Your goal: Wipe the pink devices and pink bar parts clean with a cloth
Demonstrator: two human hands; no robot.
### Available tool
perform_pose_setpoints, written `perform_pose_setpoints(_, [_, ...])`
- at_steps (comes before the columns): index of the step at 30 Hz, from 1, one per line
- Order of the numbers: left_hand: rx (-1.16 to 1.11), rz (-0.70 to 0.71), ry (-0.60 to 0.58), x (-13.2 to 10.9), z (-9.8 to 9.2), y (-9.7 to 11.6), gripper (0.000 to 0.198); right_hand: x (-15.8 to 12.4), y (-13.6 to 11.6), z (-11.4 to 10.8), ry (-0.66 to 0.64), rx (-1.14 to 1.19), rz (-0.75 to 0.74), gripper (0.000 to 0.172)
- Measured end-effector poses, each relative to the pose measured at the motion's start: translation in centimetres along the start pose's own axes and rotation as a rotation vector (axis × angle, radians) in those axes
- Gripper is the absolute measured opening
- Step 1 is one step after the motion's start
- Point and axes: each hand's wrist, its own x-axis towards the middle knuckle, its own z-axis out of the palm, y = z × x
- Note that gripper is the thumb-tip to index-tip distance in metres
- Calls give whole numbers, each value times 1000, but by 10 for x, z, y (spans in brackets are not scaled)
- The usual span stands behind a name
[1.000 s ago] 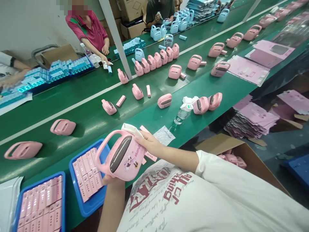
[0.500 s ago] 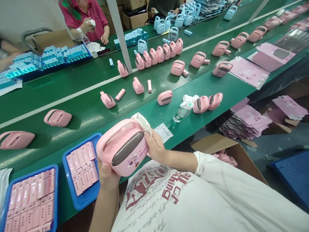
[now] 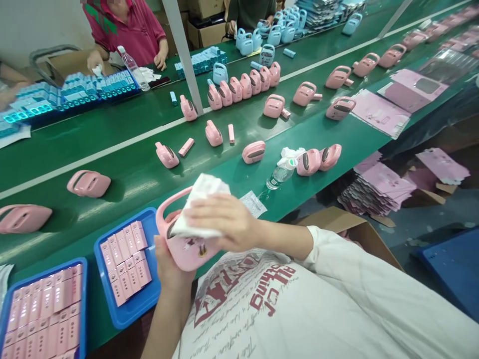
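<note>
My left hand [image 3: 166, 262] grips a pink handled device [image 3: 192, 254] by its left side, holding it tilted before my chest. It has a looped carry handle and a cartoon print low on its front. A folded white cloth [image 3: 204, 192] lies across the front, pressed there by my right hand [image 3: 226, 219]. Most of the dark oval panel is hidden beneath cloth and fingers. Left of my hands, a blue tray [image 3: 121, 319] holds small pink boxes. A similar pink device [image 3: 253, 152] stands on the green bench beyond.
Several pink devices stand along the green conveyor [image 3: 130, 154]. A water bottle [image 3: 280, 174] leans near two more devices. Another blue tray [image 3: 87, 299] is at lower left. An open carton [image 3: 368, 244] sits below the bench at right. A co-worker [image 3: 130, 30] sits across, beyond a metal post [image 3: 183, 60].
My right hand has moved from the device's right edge onto its front, bringing the cloth over the dark panel. Across the bench, the co-worker's hand with a white cloth has lowered to the blue items.
</note>
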Motion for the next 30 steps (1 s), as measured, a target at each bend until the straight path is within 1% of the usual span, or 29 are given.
perform_pose_setpoints(1, [-28,-5,36,-1,-1,2,44,-2,5,-3,113,116,145,51])
perform_pose_setpoints(3, [-79,-34,91,-2,-6,5,43,-6,13,-5,400,366,467,57])
perform_pose_setpoints(4, [-93,-61,102,-2,-10,6,42,-7,16,-4,514,486,603,59])
perform_pose_setpoints(5, [-104,-81,105,-1,-12,8,42,-7,17,-3,576,595,702,60])
perform_pose_setpoints(6, [-115,-94,104,0,-14,9,43,-7,17,-3,565,693,752,62])
perform_pose_setpoints(7, [-125,-107,102,0,-14,10,44,-5,16,-2,492,772,752,63])
perform_pose_setpoints(8, [-135,-122,102,1,-13,11,46,-2,14,-3,389,823,717,64])
perform_pose_setpoints(10, [-151,-179,93,2,-7,13,49,8,11,-6,206,827,605,59])
perform_pose_setpoints(11, [-160,-223,75,2,-3,15,50,14,11,-8,140,799,565,54])
perform_pose_setpoints(12, [-171,-271,52,3,0,15,50,21,13,-10,87,774,555,49])
perform_pose_setpoints(13, [-183,-323,24,4,1,16,50,27,16,-11,37,767,578,44])
perform_pose_setpoints(15, [-212,-430,-27,6,-1,17,50,37,27,-10,-28,805,709,38])
perform_pose_setpoints(16, [-229,-478,-43,8,-4,16,50,41,34,-7,-24,834,798,38])
perform_pose_setpoints(19, [-279,-558,-53,11,-12,16,51,44,51,6,79,909,1048,41])
perform_pose_setpoints(20, [-283,-568,-40,12,-13,16,51,43,54,10,94,939,1112,38])
perform_pose_setpoints(22, [-260,-589,3,12,-10,17,51,41,58,18,101,1002,1206,25])
perform_pose_setpoints(23, [-243,-589,43,12,-8,17,49,39,58,21,121,1027,1238,18])
perform_pose_setpoints(24, [-232,-582,94,12,-5,18,47,38,58,22,161,1045,1257,15])
perform_pose_setpoints(25, [-228,-567,146,12,-2,18,45,38,57,24,213,1055,1262,17])
perform_pose_setpoints(27, [-240,-530,230,13,3,18,41,36,54,23,289,1060,1225,21])
perform_pose_setpoints(28, [-247,-513,252,13,5,19,40,35,53,22,302,1054,1189,23])
perform_pose_setpoints(30, [-253,-482,242,14,5,20,39,31,52,19,291,1026,1090,31])
